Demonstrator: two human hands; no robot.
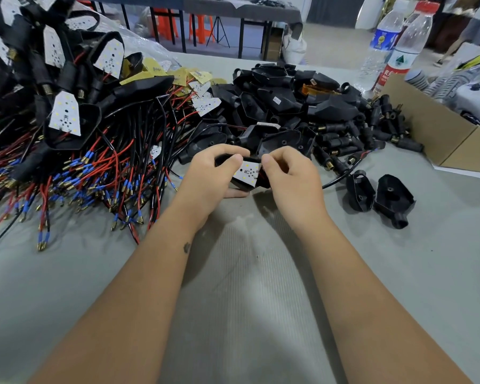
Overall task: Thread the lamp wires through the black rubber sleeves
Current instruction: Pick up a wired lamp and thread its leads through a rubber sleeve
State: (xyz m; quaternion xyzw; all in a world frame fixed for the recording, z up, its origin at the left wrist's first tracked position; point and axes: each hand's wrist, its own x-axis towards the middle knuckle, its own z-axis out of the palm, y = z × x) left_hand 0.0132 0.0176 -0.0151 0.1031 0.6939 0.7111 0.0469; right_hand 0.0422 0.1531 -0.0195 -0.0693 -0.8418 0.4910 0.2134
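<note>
Both hands meet at the middle of the table over one lamp piece. A white LED board (247, 173) sits in a black rubber sleeve (240, 187) between them. My left hand (209, 176) grips the sleeve's left end, thumb on top of the board. My right hand (291, 176) pinches the right end, where a bit of red wire (262, 176) shows. A black cable (341, 178) runs off to the right from under my right hand. How far the wires sit inside the sleeve is hidden by my fingers.
A heap of finished lamps with red and black wires (81, 167) fills the left. Empty black sleeves (283, 106) and threaded stems (372, 128) pile up behind my hands. Two loose sleeves (380, 198) lie to the right, near a cardboard box (438, 134) and water bottles (399, 42).
</note>
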